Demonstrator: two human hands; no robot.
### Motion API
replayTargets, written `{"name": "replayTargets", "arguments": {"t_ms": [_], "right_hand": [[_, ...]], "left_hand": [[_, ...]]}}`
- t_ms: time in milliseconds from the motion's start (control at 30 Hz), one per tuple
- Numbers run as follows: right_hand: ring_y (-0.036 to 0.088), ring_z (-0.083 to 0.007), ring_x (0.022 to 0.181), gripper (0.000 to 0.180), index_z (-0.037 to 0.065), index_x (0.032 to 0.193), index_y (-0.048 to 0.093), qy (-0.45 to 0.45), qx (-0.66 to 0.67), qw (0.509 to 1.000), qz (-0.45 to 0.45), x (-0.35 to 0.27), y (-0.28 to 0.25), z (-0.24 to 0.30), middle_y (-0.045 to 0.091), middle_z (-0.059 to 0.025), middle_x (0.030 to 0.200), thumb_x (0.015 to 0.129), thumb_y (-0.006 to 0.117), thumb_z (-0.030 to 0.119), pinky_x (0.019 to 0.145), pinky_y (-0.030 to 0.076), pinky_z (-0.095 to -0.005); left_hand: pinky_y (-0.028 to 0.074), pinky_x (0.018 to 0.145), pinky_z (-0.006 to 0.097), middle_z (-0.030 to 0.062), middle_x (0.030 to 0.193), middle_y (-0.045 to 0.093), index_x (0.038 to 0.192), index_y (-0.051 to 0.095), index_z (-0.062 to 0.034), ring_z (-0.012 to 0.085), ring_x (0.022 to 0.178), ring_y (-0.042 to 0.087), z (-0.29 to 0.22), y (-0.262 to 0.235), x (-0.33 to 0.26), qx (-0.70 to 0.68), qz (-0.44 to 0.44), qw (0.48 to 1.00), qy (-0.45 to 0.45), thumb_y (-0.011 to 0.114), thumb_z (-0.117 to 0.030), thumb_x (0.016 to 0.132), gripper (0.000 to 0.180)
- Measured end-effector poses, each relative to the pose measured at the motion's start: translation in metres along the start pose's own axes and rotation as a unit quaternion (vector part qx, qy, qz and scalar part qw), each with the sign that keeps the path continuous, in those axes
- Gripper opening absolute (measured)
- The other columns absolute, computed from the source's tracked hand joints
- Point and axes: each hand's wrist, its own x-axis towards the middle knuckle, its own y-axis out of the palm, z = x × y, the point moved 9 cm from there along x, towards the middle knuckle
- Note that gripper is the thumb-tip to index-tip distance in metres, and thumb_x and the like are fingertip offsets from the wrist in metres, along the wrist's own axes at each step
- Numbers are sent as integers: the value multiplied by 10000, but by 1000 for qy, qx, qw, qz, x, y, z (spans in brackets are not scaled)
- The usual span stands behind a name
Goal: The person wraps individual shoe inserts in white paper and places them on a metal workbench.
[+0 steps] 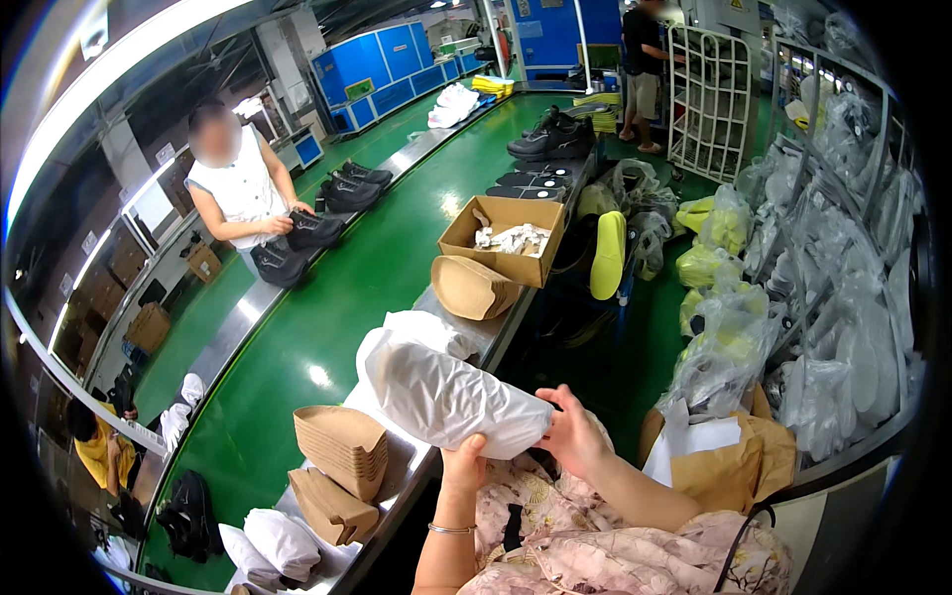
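Note:
A shoe wrapped in white paper [446, 392] is held in front of me, above the near edge of the line. My left hand [464, 466] grips it from below, thumb up on the paper. At its right end, my right hand [577, 434] has its bent fingers on the gathered paper. The paper hides the shoe itself. Just behind it, another white paper-wrapped bundle [431, 332] lies on the metal ledge. Stacks of brown molded-card inserts [342, 451] stand to the left of my left hand, and a similar stack [473, 288] sits farther up the ledge.
An open cardboard box [501, 238] holds small crumpled white pieces. Black shoes [337, 193] stand along the green belt [327, 307], where a person [238, 178] handles one opposite. More wrapped bundles [273, 545] lie lower left. Bagged items [833, 288] fill a rack at right.

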Motion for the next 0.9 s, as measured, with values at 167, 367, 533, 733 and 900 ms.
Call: {"name": "replayTargets", "arguments": {"t_ms": [167, 367, 533, 733, 900], "right_hand": [[559, -171, 928, 267, 33, 1039, 473, -135, -127, 980, 74, -19, 34, 23, 563, -98, 1026, 893, 545, 245, 827, 465, -345], [574, -172, 903, 143, 42, 984, 502, -83, -11, 994, 69, -7, 18, -4, 581, -81, 968, 858, 568, 52, 798, 477, -338], [551, -205, 1005, 406, 57, 1096, 528, 52, 85, 989, 113, -5, 28, -10, 591, -92, 1086, 906, 443, 406, 904, 412, -368], [547, -240, 1031, 397, 9, 1128, 522, 120, 128, 984, -10, 5, 25, -25, 579, -111, 1115, 934, 370, 319, 918, 417, -391], [547, -264, 1030, 344, 31, 1074, 544, 141, 118, 983, -14, -6, 5, -32, 570, -120, 1114, 895, 412, 292, 908, 431, -401]], "left_hand": [[407, 961, 399, 108, 1210, 489, 1277, 351, -7, 262, 1120, 490, 10, -1, 4, -72, -24, 997, -2, 716, -328, 650, 794], [402, 969, 404, 113, 1199, 505, 1265, 373, -5, 266, 1112, 500, 1, 0, 4, -85, -43, 995, 4, 694, -361, 646, 783], [383, 983, 399, 101, 1208, 485, 1283, 343, -24, 259, 1134, 475, -1, 1, -1, -92, -25, 995, -7, 749, -304, 616, 829], [369, 985, 378, 89, 1214, 485, 1272, 371, -20, 234, 1137, 467, 12, 9, -7, -49, 40, 998, -17, 786, -267, 625, 807], [377, 962, 357, 89, 1168, 513, 1242, 405, 4, 216, 1091, 482, 27, 15, -18, 70, 113, 991, -16, 791, -200, 633, 749]]}}
